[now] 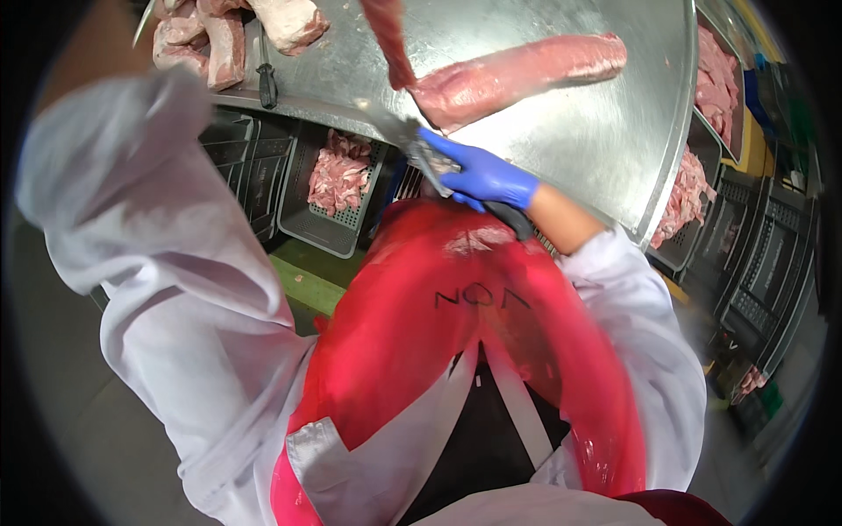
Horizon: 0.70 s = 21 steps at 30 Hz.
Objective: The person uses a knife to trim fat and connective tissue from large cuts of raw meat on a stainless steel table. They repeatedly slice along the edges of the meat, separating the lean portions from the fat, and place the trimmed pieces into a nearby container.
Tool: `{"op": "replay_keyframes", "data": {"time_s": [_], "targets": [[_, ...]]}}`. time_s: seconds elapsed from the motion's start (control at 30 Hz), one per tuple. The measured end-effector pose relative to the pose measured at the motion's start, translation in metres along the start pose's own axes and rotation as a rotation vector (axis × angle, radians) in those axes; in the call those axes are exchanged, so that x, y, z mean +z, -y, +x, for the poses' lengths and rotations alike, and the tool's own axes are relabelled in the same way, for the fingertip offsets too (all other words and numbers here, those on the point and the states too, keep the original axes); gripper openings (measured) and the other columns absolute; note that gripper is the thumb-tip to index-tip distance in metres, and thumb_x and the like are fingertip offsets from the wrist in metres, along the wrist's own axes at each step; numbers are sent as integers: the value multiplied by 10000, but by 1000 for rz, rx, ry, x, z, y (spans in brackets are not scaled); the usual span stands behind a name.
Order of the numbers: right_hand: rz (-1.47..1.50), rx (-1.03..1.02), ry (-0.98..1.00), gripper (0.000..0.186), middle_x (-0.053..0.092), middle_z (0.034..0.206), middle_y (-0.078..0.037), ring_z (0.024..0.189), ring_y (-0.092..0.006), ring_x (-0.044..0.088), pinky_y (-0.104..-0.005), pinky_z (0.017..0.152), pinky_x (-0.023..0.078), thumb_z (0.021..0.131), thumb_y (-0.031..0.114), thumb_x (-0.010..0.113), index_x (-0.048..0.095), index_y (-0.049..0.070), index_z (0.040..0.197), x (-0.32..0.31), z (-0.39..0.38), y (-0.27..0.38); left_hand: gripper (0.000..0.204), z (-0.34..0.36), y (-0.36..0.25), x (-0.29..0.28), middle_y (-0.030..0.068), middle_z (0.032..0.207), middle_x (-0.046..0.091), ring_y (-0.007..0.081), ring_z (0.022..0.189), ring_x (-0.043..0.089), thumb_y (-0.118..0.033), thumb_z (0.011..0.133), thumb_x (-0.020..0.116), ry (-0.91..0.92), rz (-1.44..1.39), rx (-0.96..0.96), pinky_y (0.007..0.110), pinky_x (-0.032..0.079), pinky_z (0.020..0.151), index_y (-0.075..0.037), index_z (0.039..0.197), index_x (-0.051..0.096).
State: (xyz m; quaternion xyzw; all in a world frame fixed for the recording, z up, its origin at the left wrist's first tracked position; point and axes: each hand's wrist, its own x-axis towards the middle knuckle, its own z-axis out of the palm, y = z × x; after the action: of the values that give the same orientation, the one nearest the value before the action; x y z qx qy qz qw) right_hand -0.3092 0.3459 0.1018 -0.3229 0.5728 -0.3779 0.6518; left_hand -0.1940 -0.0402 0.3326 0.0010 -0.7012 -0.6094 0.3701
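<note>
My right hand point(482, 175), in a blue glove, is closed on a knife with a black handle point(513, 215); its blurred blade point(395, 127) points up-left at the steel table's front edge point(649, 114), just above my red apron point(412, 298). Beyond it a long pink piece of meat point(517, 79) lies on the table, with a narrower strip of meat point(390, 44) running up from its left end out of the frame. My left forearm point(88, 48) rises at the upper left; that hand is out of sight.
Pale meat cuts point(224, 48) and a dark-handled tool point(267, 83) lie at the table's upper left. Below the edge is a grey crate of trimmings point(338, 171). At the right stand containers of meat point(715, 83), another crate of trimmings point(680, 202) and dark crates point(763, 254).
</note>
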Motion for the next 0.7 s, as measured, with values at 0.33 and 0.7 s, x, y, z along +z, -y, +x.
{"op": "replay_keyframes", "data": {"time_s": [0.33,0.7], "targets": [[-217,-335,-615,779,588,1327,-114,812,-150,659,-280,643,572,953,130,620,228,279,1611,-199,-46,-69,64,-216,-124,-302,3,962,582,113,973,551,-114,930,525,-759,494,-332,321,467,798,-73,926,574],[-296,-59,-767,725,681,1063,-149,780,-189,612,-349,694,528,890,152,550,327,151,1580,-369,-29,-32,366,-278,320,207,102,1007,657,164,794,633,-246,950,664,-217,160,-1149,287,519,681,32,1175,589]]}}
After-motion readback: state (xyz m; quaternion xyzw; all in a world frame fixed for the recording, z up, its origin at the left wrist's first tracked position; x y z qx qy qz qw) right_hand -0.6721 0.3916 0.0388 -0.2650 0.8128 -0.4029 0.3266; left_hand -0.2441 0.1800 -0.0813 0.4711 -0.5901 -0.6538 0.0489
